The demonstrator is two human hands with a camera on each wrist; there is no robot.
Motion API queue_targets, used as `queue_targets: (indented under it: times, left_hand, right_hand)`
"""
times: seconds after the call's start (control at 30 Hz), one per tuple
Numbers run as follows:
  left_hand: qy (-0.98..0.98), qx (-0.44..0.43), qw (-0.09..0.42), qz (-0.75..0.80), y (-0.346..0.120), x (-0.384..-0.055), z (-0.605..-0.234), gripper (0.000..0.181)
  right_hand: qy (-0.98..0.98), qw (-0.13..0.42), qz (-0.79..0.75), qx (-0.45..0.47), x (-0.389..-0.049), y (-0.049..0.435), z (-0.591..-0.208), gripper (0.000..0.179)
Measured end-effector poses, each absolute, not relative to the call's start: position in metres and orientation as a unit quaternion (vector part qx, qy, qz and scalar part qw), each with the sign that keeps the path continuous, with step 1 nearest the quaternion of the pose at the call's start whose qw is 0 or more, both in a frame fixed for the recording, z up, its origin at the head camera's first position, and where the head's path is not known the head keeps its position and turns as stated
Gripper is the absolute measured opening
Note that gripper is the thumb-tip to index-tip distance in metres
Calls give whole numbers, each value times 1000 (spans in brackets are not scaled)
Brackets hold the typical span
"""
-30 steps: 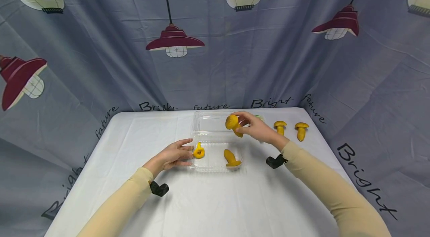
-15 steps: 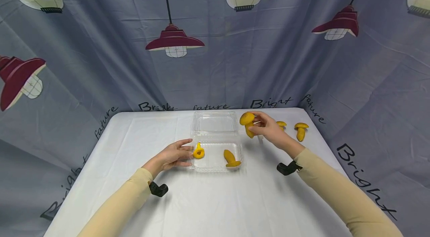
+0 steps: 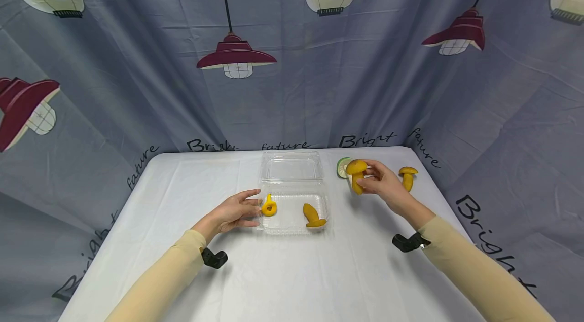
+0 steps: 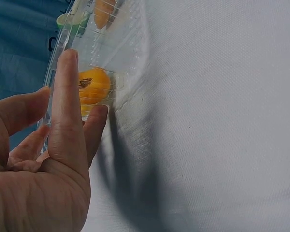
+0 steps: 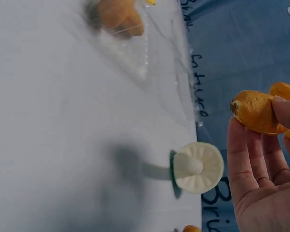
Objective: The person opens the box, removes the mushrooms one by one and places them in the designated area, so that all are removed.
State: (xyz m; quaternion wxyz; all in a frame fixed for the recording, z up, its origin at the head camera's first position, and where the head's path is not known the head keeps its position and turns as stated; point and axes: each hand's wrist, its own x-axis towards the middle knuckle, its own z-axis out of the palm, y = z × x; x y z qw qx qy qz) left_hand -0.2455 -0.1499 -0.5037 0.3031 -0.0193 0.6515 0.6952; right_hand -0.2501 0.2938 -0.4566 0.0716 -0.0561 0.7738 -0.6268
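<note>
My right hand pinches a yellow mushroom by its stem and holds it above the table, cap up. In the right wrist view that mushroom sits between thumb and fingers. My left hand touches the left side of a clear plastic clamshell box with extended fingers, also seen in the left wrist view. A bright yellow mushroom lies inside at the left, and a darker yellow mushroom at the right. Behind the held mushroom is a green-capped mushroom with pale gills.
The box's transparent lid lies folded back behind it. Another yellow mushroom lies at the right of the white table. A printed curtain hangs behind the table and along both sides.
My right hand has moved right, away from the box lid, carrying the yellow mushroom. The green-capped mushroom shows more now, while a yellow mushroom seen earlier is behind my hand. My left hand stays put.
</note>
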Motion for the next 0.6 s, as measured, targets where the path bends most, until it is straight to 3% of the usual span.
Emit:
queue_targets:
  times: [0.6]
  left_hand:
    - [646,-18,302,701,-149,-245,-504,74]
  right_hand:
    - [769,97,-631,11,-219,309,-496,80]
